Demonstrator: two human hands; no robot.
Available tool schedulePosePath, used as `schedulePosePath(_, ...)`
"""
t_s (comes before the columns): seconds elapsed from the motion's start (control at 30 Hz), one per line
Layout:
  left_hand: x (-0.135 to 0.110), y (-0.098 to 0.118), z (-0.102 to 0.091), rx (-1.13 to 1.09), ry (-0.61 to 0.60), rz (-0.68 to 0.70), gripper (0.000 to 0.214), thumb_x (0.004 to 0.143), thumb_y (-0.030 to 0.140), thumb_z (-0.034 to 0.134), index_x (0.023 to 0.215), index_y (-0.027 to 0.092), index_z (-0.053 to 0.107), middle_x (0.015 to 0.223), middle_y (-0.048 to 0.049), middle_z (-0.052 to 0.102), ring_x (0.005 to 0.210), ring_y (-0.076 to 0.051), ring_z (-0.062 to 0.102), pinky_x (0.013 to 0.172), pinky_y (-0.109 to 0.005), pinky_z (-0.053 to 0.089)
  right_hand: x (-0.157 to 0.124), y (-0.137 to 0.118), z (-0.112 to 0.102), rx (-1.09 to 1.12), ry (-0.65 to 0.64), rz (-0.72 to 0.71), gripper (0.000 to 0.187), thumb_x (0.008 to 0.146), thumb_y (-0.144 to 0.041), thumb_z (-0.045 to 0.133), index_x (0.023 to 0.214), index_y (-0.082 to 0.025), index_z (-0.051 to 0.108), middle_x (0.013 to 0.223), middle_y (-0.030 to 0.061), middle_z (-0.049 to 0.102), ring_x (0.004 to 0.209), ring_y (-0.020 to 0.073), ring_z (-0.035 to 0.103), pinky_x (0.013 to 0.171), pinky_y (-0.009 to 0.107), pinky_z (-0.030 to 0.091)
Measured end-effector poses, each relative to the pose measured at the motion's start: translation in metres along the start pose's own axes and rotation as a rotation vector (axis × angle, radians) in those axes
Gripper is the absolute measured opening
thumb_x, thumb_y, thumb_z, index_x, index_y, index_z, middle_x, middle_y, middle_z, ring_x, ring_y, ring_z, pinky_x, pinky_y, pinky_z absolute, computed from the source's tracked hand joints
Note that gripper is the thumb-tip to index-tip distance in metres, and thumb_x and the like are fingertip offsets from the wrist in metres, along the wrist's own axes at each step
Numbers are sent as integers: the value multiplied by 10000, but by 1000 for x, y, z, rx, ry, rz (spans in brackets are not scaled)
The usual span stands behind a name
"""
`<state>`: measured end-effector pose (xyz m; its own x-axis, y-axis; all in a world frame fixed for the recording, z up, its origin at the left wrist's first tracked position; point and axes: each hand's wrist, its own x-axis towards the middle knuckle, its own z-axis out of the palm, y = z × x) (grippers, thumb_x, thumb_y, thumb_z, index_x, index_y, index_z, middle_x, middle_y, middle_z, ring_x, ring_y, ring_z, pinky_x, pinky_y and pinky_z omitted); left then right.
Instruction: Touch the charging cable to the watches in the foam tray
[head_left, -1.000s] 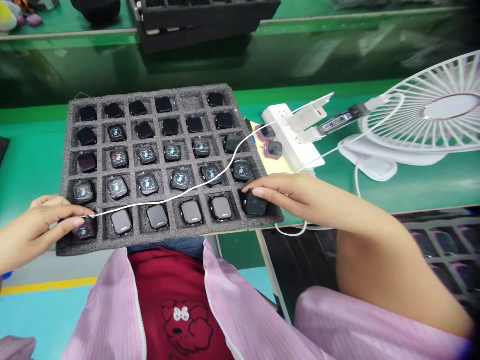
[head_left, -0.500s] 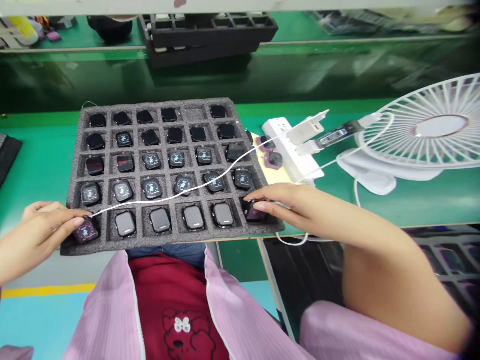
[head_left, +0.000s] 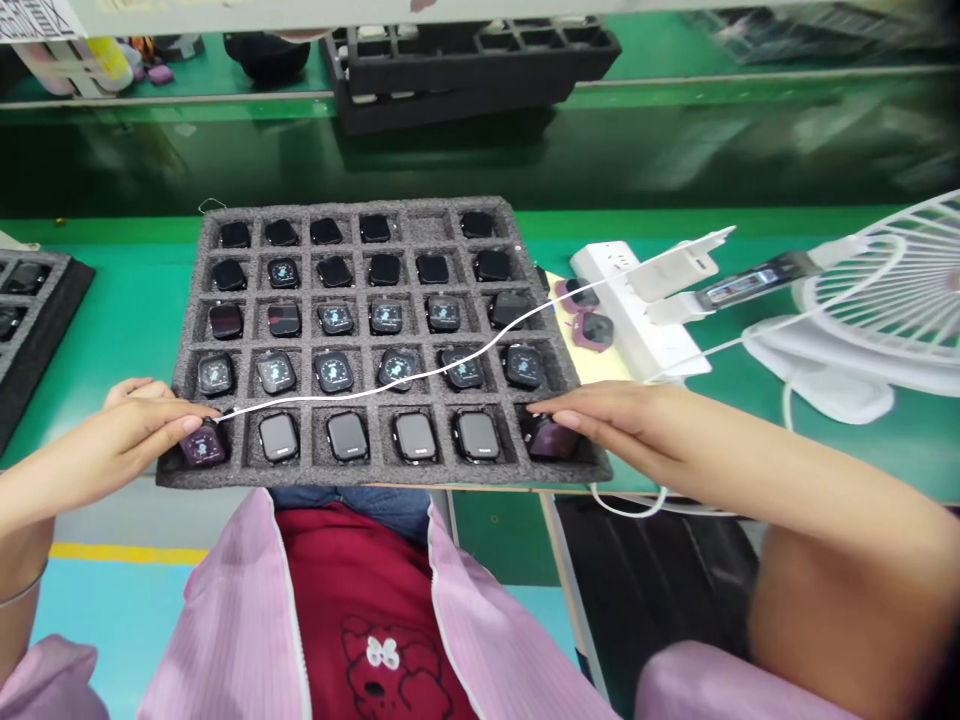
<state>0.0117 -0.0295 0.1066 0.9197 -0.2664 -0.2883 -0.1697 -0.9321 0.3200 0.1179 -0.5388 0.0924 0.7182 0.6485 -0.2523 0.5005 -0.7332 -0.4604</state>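
A grey foam tray [head_left: 375,480] with a grid of cells holds several small square smartwatch bodies, some with lit screens. My left hand [head_left: 127,425] pinches the end of a white cable [head_left: 420,375] at the watch [head_left: 202,445] in the front-left cell. The cable runs across the tray to a white power strip [head_left: 637,320]. My right hand [head_left: 622,415] rests with closed fingers on the watch [head_left: 551,440] in the front-right cell.
Two purple-rimmed watch bodies [head_left: 589,310] lie beside the power strip. A white desk fan [head_left: 885,300] stands at the right. Another foam tray [head_left: 30,310] sits at the left edge; a black tray [head_left: 465,60] is on the far bench. The tray overhangs the green table's front edge.
The view has shifted left, so tray and fan appear further right. Both hands stay at the front corner cells; the right hand's fingers have settled lower over the corner watch.
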Motion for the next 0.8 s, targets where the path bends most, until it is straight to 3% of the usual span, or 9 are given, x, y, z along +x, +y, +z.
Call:
schedulePosePath(0.1,2,10,-6,-31,-132,-60,509,1092,493,342,1246,255,765,1026,-35,811,995,-226,670,1181,-487,351,2,7,5,6,-6,-22,605,1093,-540,330,1084,-197,828,1076,163,834,963,344,815,929,520,680)
schedulePosePath(0.33,10,13,-6,-76,-142,-89,606,1038,657,315,1107,298,799,1128,-64,823,1091,-286,692,1240,-582,315,7,6,0,28,-36,-24,520,1056,-568,390,1071,-290,829,1055,135,840,920,372,823,918,564,701)
schedulePosePath(0.57,14,11,-14,-82,-190,-132,561,990,683,354,1072,335,786,1063,-22,827,1082,-292,725,1273,-627,235,8,-2,1,22,-39,22,652,1043,-662,305,1030,-252,812,1061,172,834,933,400,817,928,625,685)
schedulePosePath(0.63,12,16,-19,-27,-104,-196,523,966,671,402,1027,316,781,1015,-28,824,1030,-314,726,1234,-664,234,8,-2,2,25,-37,9,659,1047,-667,293,1019,-253,806,1061,177,833,948,397,816,923,612,684)
schedulePosePath(0.73,10,38,-17,81,183,-248,474,981,615,444,976,265,765,974,-60,805,989,-326,701,1124,-611,338,8,-1,1,27,-38,-7,645,1054,-649,301,1032,-241,800,1063,175,832,956,380,815,942,586,675)
schedulePosePath(0.77,10,47,-12,57,228,-201,456,994,596,458,966,256,759,987,-65,801,983,-314,696,1065,-551,386,7,-2,0,29,-45,-4,628,1058,-630,313,1043,-231,797,1068,173,831,962,370,815,949,570,671)
schedulePosePath(0.8,10,58,-6,-2,187,-111,424,1007,574,483,953,254,756,1002,-60,800,968,-290,697,1012,-497,415,7,-2,-1,33,-56,1,610,1062,-607,324,1051,-220,795,1068,170,831,964,358,815,946,551,670)
